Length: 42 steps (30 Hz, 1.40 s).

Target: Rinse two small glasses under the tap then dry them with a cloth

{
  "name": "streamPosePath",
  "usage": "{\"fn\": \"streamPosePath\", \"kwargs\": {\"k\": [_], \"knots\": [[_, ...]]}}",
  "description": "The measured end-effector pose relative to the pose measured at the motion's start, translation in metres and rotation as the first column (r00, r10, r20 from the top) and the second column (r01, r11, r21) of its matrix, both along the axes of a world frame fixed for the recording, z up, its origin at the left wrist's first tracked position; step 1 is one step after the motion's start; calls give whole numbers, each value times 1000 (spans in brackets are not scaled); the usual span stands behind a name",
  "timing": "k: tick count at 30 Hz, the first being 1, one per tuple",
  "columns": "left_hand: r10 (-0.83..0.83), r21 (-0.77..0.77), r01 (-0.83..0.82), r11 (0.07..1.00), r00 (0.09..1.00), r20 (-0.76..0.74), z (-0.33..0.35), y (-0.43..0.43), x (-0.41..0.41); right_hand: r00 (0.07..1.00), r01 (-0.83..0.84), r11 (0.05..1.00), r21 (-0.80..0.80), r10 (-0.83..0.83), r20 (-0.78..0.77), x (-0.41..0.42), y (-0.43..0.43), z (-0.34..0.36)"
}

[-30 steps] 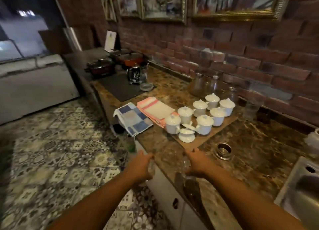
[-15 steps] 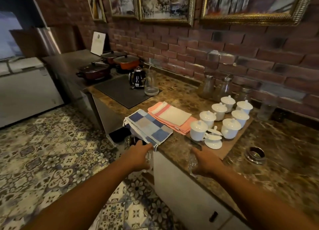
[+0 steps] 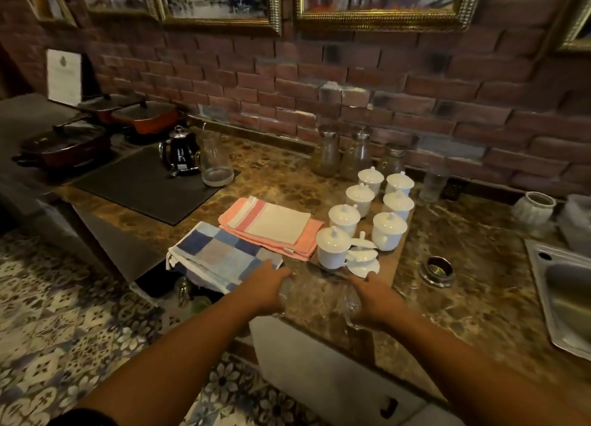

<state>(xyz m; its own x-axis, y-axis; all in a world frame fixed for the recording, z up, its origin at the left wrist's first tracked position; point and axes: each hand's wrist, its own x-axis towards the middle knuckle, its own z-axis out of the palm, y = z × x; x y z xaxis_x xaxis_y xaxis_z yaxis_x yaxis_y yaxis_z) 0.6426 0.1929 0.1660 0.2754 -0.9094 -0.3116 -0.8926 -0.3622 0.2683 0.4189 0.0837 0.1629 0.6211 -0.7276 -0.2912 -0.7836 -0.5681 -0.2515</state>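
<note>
Lower centre, over desk (image 3: 463, 265) edge: gripping small glass (image 3: 285, 289) in left hand (image 3: 265, 286), second glass (image 3: 350, 300) in right hand (image 3: 379, 297), beside checked cloth (image 3: 220, 256).

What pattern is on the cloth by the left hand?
The cloth has blue, grey and white checks, clearest in the head view.

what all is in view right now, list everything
small glasses: 2, clear, one in each hand, counter's front edge
blue checked cloth: 1, blue-grey, front left of counter
pink cloth: 1, pink-cream, behind the blue one
lidded cups: 7, white, mid-counter
bottles: 3, clear glass, against wall
kettle: 1, black, on dark mat
jug: 1, clear, beside kettle
pans: 3, red-orange, far left
sink: 1, steel, far right
left hand: 1, grips a glass
right hand: 1, grips a glass
</note>
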Motion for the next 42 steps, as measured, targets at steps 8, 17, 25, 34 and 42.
{"fn": "streamPosePath", "kwargs": {"k": [8,17,25,34,42], "knots": [[-211,13,212,977,976,-44,-24,-79,-2,995,100,994,33,-100,2,2,-41,-19],[-358,34,360,932,932,-62,-46,-119,1,980,199,979,46,-197,-34,13,-53,-32],[-483,-29,482,876,874,-54,-78,-140,16,957,284,957,60,-279,-83,26,-56,-37],[-551,-65,552,831,834,34,-90,-138,21,942,325,945,31,-320,-101,30,-53,-45],[-448,-114,436,893,832,-328,-63,-128,34,911,398,909,121,-407,67,13,-45,-44]]}}
